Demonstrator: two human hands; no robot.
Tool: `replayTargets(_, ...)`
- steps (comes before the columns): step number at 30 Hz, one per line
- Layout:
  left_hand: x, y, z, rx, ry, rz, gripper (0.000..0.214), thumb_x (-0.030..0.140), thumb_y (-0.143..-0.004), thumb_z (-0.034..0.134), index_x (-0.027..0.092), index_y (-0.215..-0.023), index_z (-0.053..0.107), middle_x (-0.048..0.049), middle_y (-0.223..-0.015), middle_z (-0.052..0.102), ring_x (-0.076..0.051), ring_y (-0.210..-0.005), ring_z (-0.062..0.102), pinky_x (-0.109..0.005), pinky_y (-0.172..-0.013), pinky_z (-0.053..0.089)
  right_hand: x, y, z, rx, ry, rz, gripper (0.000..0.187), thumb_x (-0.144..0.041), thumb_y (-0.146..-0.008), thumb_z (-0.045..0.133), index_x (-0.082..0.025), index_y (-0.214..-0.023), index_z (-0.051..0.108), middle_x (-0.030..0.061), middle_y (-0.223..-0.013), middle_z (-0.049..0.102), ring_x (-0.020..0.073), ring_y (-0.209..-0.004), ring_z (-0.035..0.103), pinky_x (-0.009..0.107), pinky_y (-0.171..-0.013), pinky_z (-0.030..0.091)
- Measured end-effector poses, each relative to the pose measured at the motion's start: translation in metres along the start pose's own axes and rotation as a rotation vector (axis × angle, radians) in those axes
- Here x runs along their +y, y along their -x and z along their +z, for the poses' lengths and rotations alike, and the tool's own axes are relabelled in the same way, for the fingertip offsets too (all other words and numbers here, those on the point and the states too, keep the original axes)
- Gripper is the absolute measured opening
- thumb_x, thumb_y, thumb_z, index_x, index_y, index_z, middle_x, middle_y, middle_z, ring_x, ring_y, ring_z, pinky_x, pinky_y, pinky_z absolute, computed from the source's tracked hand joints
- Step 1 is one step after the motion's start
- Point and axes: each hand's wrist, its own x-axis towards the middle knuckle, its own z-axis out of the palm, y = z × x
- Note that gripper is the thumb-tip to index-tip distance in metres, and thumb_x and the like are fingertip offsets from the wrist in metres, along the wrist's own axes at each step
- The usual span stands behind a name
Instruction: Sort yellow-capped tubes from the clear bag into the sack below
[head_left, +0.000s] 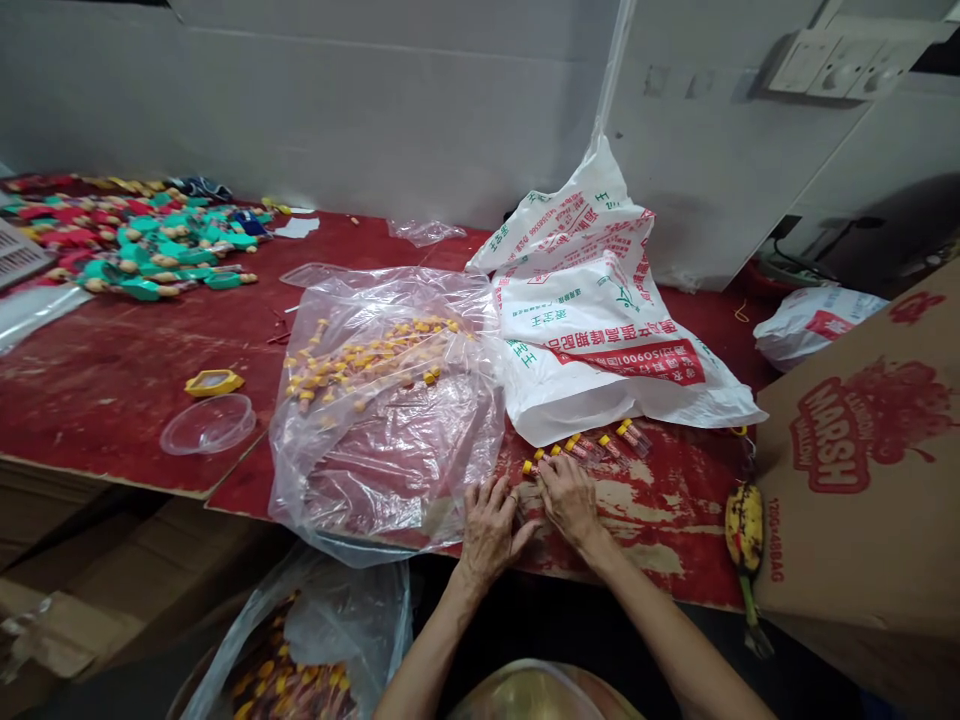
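Observation:
My left hand [491,530] and my right hand [570,500] rest close together at the near edge of the red table [112,380]. Their fingers lie on a small clear item with a yellow cap [529,467]; which hand grips it I cannot tell. Several more yellow-capped clear tubes [600,442] lie in a row just beyond my right hand, spilling from under a white printed plastic bag [600,330]. Left of my hands a large clear plastic bag [386,400] lies on the table, holding many yellow-capped pieces [360,360].
A clear round lid [208,424] and a yellow piece [214,382] lie at left. Colourful toys [150,245] are piled at the far left. A cardboard box [862,450] stands at right with a dark banana [744,530] beside it. Another bag of parts [300,650] sits below the table.

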Motion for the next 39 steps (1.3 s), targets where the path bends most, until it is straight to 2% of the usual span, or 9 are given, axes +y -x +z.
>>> replayTargets(4, 0.000, 0.000, 0.001, 0.044, -0.046, -0.052, 0.029, 0.034, -0.083, 0.059, 0.014, -0.102, 0.064, -0.0173, -0.116, 0.063, -0.031, -0.110, 0.055, -0.049, -0.099, 0.037, -0.007, -0.009, 0.003, -0.058, 0.042, 0.012, 0.016, -0.015, -0.089, 0.048, -0.013, -0.098, 0.062, 0.0151, -0.108, 0.061, 0.0277, -0.099, 0.053, 0.042, -0.088, 0.039)
replayTargets(8, 0.000, 0.002, 0.006, 0.108, -0.073, -0.087, 0.028, 0.028, -0.086, 0.053, 0.012, -0.105, 0.064, -0.0188, -0.123, 0.061, -0.032, -0.118, 0.052, -0.047, -0.100, 0.037, 0.007, 0.014, -0.020, -0.174, -0.025, 0.041, 0.017, -0.022, -0.091, 0.045, -0.017, -0.097, 0.061, 0.0091, -0.100, 0.066, 0.0199, -0.086, 0.060, 0.030, -0.075, 0.040)
replayTargets(11, -0.001, 0.003, 0.008, 0.131, -0.068, -0.077, 0.031, 0.025, -0.087, 0.051, 0.011, -0.112, 0.062, -0.0178, -0.126, 0.060, -0.032, -0.120, 0.051, -0.047, -0.101, 0.036, 0.038, 0.033, -0.056, -0.406, 0.077, 0.146, 0.027, -0.030, -0.095, 0.038, -0.020, -0.092, 0.064, 0.0052, -0.084, 0.069, 0.0188, -0.075, 0.064, 0.026, -0.062, 0.037)
replayTargets(14, -0.002, 0.004, 0.009, 0.132, -0.069, -0.066, 0.033, 0.022, -0.087, 0.049, 0.010, -0.116, 0.061, -0.0168, -0.127, 0.060, -0.031, -0.121, 0.050, -0.047, -0.102, 0.035, 0.063, 0.039, -0.078, -0.652, 0.283, 0.236, 0.034, -0.028, -0.094, 0.040, -0.017, -0.079, 0.068, 0.0123, -0.079, 0.071, 0.0233, -0.074, 0.067, 0.026, -0.058, 0.036)
replayTargets(19, -0.002, 0.003, 0.008, 0.109, -0.072, -0.060, 0.030, 0.024, -0.088, 0.049, 0.010, -0.110, 0.064, -0.0174, -0.125, 0.062, -0.032, -0.120, 0.052, -0.047, -0.101, 0.035, 0.067, 0.038, -0.066, -0.735, 0.302, 0.245, 0.025, -0.009, -0.084, 0.049, -0.015, -0.075, 0.071, 0.0127, -0.076, 0.071, 0.0217, -0.069, 0.068, 0.024, -0.056, 0.036)
replayTargets(29, 0.000, 0.002, 0.003, 0.085, 0.025, -0.103, 0.034, 0.025, -0.085, 0.050, 0.011, -0.114, 0.062, -0.0177, -0.124, 0.061, -0.032, -0.123, 0.047, -0.051, -0.104, 0.034, 0.070, 0.046, -0.056, -0.629, 0.227, 0.195, 0.027, -0.017, -0.091, 0.043, -0.015, -0.085, 0.070, 0.0124, -0.077, 0.071, 0.0221, -0.073, 0.068, 0.026, -0.060, 0.041)
replayTargets(33, 0.000, 0.002, -0.002, 0.067, 0.052, -0.070, 0.042, 0.029, -0.083, 0.053, 0.010, -0.120, 0.059, -0.0176, -0.125, 0.060, -0.033, -0.124, 0.046, -0.052, -0.106, 0.032, 0.039, 0.037, -0.035, -0.436, 0.086, 0.099, 0.031, -0.023, -0.098, 0.034, -0.020, -0.093, 0.065, 0.0052, -0.088, 0.069, 0.0164, -0.080, 0.064, 0.025, -0.068, 0.042)
replayTargets(36, 0.000, 0.001, -0.005, 0.040, 0.040, 0.011, 0.053, 0.032, -0.082, 0.053, 0.010, -0.130, 0.051, -0.0171, -0.135, 0.053, -0.033, -0.132, 0.038, -0.053, -0.109, 0.027, 0.005, 0.026, -0.011, -0.286, -0.011, 0.020, 0.026, -0.023, -0.097, 0.035, -0.020, -0.100, 0.061, 0.0050, -0.096, 0.066, 0.0159, -0.086, 0.061, 0.025, -0.073, 0.042)
replayTargets(39, -0.001, 0.002, -0.003, -0.008, 0.008, 0.095, 0.055, 0.033, -0.084, 0.052, 0.012, -0.135, 0.047, -0.0146, -0.140, 0.049, -0.033, -0.136, 0.034, -0.053, -0.111, 0.023, -0.008, 0.013, 0.001, -0.193, -0.050, -0.036, 0.022, -0.019, -0.094, 0.040, -0.020, -0.103, 0.060, 0.0061, -0.100, 0.063, 0.0169, -0.091, 0.057, 0.026, -0.079, 0.042)
